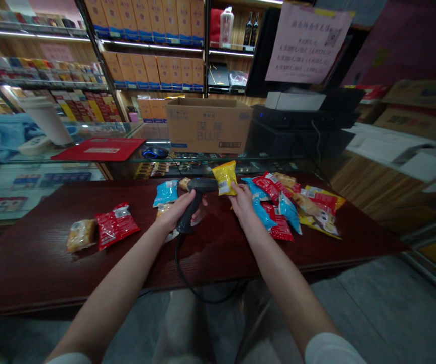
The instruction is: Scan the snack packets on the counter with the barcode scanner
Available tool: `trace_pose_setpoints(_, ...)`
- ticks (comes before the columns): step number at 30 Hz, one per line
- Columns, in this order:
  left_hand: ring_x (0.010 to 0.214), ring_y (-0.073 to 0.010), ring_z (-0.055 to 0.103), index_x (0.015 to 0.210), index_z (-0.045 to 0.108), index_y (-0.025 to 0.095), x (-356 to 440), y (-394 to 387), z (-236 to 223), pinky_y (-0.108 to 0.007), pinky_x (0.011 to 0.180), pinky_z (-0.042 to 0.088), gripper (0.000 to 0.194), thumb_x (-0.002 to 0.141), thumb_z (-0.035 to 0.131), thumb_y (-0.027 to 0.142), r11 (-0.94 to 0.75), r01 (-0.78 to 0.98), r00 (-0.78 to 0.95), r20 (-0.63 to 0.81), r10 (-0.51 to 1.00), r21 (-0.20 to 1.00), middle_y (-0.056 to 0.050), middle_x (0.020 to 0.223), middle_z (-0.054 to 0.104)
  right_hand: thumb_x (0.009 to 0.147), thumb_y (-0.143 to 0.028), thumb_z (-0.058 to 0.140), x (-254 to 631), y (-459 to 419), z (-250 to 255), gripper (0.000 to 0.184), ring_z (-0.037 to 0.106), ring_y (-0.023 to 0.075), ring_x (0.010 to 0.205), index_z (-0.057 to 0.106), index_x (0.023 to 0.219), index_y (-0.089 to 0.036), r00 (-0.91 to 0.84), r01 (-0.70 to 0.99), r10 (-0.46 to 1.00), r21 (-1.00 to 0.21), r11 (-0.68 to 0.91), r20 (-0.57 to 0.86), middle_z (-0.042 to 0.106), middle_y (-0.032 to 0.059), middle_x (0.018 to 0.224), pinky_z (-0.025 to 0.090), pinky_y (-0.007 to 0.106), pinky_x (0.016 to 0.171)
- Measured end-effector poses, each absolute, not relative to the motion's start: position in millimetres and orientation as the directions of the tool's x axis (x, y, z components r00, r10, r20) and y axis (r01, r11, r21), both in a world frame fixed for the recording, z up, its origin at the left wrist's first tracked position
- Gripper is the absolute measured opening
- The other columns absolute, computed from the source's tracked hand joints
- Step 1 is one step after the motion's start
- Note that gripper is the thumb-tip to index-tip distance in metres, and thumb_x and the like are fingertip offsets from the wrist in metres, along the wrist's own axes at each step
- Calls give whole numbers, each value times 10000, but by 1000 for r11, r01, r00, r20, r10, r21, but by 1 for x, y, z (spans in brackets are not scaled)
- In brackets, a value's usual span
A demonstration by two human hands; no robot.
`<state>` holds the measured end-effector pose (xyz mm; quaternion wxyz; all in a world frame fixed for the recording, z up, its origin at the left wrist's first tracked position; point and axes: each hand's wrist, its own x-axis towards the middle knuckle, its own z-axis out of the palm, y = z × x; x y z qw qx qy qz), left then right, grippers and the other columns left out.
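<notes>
My left hand [180, 210] is wrapped round the handle of a black barcode scanner [194, 202], its head turned to the right. Just in front of that head, my right hand [241, 197] grips a small yellow snack bag [225, 177] by its lower right edge, with a barcode label facing me. A blue snack packet [165, 192] lies behind my left hand, with smaller packets partly hidden by the hand. Under and right of my right hand is a pile of snack packets: a red packet [273, 186], a blue packet [289, 212] and a yellow packet [320, 222] among them.
On the dark red table [218, 253], a red packet [117, 225] and a wrapped pastry [81, 235] lie at the left. Behind stand a glass counter with a cardboard box [210, 126], a mouse [155, 152] and a red folder [100, 149]. The scanner's cable [180, 265] loops over the table's front edge.
</notes>
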<state>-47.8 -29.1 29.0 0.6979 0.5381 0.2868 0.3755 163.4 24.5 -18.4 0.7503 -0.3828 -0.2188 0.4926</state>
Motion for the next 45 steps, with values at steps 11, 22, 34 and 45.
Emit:
trace_pose_setpoints(11, 360, -83, 415, 932, 618, 131, -43, -30, 31, -197, 337, 348, 473, 818, 677, 587, 201, -305, 532, -8, 846, 931, 31, 538, 516, 637, -314, 796, 159, 25, -20, 380, 662, 149, 708, 439, 740, -235, 386, -538, 922, -811, 231, 6, 633, -53, 690, 593, 314, 678)
trace_pose_setpoints(22, 342, -98, 433, 968, 650, 119, -56, -20, 28, -188, 347, 331, 571, 847, 580, 672, 201, -239, 529, -46, 847, 950, 24, 451, 486, 665, -388, 724, 169, 19, -3, 349, 631, 168, 844, 449, 821, -238, 493, -204, 847, -920, 335, 199, 613, -16, 861, 543, 292, 732)
trace_pose_setpoints(34, 351, -92, 476, 938, 634, 128, -106, 1, 46, -186, 328, 380, 376, 936, 560, 497, 337, -221, 210, -293, 933, 915, -14, 572, 601, 820, -374, 593, 280, -25, 53, 194, 588, 289, 872, 659, 895, -207, 530, 811, 629, -556, -181, 569, 664, 86, 836, 402, 468, 886)
trace_pose_setpoints(45, 371, -67, 455, 907, 616, 125, -109, 15, 30, -149, 330, 384, 429, 961, 486, 529, 402, -340, 272, -321, 907, 850, -6, 582, 546, 843, -214, 510, 251, -25, 45, 268, 543, 323, 1113, 627, 1081, -173, 286, 918, 671, -397, 14, 684, 635, 151, 1144, 332, 533, 1031)
